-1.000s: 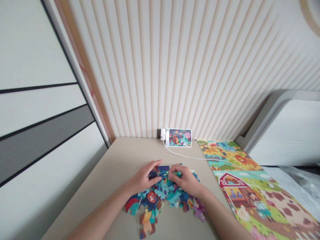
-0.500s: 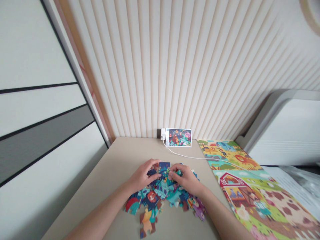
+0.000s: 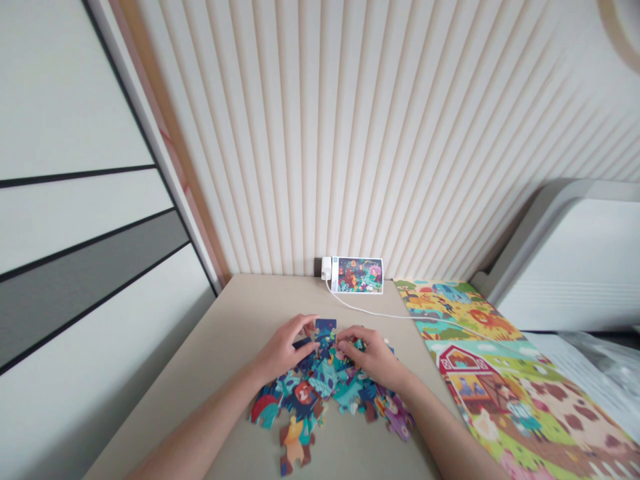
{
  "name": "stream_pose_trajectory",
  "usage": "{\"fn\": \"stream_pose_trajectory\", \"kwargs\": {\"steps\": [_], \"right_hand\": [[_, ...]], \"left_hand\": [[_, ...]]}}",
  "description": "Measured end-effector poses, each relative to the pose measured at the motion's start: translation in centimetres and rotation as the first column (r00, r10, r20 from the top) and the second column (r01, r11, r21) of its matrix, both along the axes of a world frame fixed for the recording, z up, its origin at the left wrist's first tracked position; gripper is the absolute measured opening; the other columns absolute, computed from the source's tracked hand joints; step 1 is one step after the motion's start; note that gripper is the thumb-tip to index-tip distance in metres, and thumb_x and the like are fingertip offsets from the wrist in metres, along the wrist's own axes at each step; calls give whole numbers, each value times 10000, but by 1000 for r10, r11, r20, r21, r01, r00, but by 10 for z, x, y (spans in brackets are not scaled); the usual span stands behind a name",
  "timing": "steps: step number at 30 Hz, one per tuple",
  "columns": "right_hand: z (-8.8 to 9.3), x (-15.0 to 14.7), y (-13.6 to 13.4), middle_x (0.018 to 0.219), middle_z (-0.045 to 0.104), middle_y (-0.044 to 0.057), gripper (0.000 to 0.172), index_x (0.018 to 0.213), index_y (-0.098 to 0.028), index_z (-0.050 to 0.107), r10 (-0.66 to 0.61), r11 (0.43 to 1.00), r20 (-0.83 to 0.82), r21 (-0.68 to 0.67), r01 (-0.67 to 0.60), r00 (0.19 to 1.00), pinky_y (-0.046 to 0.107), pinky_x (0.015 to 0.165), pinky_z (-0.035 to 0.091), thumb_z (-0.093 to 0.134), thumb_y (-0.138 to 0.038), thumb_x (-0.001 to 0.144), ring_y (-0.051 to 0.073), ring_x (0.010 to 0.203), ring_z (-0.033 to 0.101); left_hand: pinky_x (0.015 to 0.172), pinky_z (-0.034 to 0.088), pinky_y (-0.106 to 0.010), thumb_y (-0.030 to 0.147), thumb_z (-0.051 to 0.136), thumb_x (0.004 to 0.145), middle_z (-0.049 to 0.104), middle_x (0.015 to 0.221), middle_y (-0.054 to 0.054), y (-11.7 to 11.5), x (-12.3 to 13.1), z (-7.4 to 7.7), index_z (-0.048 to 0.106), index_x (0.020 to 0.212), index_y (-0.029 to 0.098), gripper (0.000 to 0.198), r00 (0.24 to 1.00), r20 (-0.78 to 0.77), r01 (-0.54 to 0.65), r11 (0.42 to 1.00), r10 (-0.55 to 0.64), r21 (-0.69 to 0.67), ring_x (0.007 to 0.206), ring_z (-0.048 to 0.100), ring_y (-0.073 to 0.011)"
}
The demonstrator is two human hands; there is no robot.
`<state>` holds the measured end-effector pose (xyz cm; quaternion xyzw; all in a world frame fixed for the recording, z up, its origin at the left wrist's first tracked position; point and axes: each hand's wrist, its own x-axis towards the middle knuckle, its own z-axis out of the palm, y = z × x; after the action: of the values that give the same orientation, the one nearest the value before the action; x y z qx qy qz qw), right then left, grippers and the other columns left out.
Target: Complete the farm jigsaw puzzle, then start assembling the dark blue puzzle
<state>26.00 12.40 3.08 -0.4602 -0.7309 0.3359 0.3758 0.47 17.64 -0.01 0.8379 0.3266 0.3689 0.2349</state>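
Observation:
A heap of loose, colourful puzzle pieces (image 3: pixel 325 393) lies on the beige table (image 3: pixel 240 333), teal, blue and orange among them. My left hand (image 3: pixel 283 350) and my right hand (image 3: pixel 373 357) meet at the heap's far edge. Between their fingertips is a dark blue puzzle piece (image 3: pixel 326 329), which both hands pinch, the left from its left side and the right from its right side. One orange piece (image 3: pixel 295 450) lies apart at the heap's near edge.
A picture card (image 3: pixel 357 275) leans against the ribbed wall at the table's back, with a white charger and cable (image 3: pixel 380 313) beside it. A finished farm puzzle (image 3: pixel 495 373) covers the table's right side. A white cabinet (image 3: pixel 575 267) stands at the right.
Both hands have shifted a little farther from me with the dark blue piece, which sits slightly higher and more to the left than a second ago.

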Motion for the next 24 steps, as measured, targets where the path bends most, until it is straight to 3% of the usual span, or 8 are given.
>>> {"fn": "stream_pose_trajectory", "kwargs": {"steps": [15, 19, 24], "right_hand": [[0, 1, 0, 840, 743, 27, 236, 889, -221, 730, 17, 999, 42, 37, -18, 999, 326, 837, 508, 604, -407, 962, 195, 843, 677], [-1, -1, 2, 845, 747, 33, 247, 889, -222, 729, 10, 998, 72, 54, -13, 997, 328, 833, 508, 593, -412, 969, 198, 847, 674], [-7, 22, 10, 993, 743, 77, 230, 1010, -230, 744, -166, 979, 296, 166, 120, 941, 358, 899, 482, 564, -370, 976, 235, 972, 661]], "left_hand": [[996, 522, -392, 371, 654, 941, 647, 1194, -73, -5, 2, 0, 496, 1396, 278, 490, 997, -76, 32, 999, -31, 11, 1086, 640, -232], [983, 527, -393, 369, 655, 937, 663, 1136, -65, -4, 2, -1, 514, 1379, 273, 474, 997, -71, 24, 999, -22, 29, 1052, 649, -228], [962, 531, -389, 336, 646, 932, 670, 1090, -50, 3, 0, -5, 514, 1369, 270, 461, 998, -46, -44, 998, 46, 45, 1002, 653, -218]]}}
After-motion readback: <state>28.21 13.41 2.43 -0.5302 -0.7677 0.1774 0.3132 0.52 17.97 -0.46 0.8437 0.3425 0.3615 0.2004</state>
